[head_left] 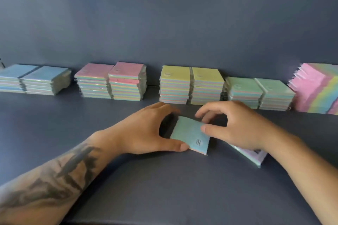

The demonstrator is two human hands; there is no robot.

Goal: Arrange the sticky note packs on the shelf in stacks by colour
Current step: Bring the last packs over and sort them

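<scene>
A blue-topped sticky note pack lies on the dark grey shelf in the middle. My left hand grips its left side, thumb at the near corner and fingers curled over the far edge. My right hand hovers over the pack's right side, its thumb touching the top edge and its fingers curled above. Along the back stand paired stacks: blue-topped, pink-topped, yellow-topped and green-topped.
Another pack, wrapped with a pale purple face, lies partly under my right wrist. A tall leaning pile of pink and rainbow-edged packs stands at the far right. The shelf's back wall rises behind the stacks.
</scene>
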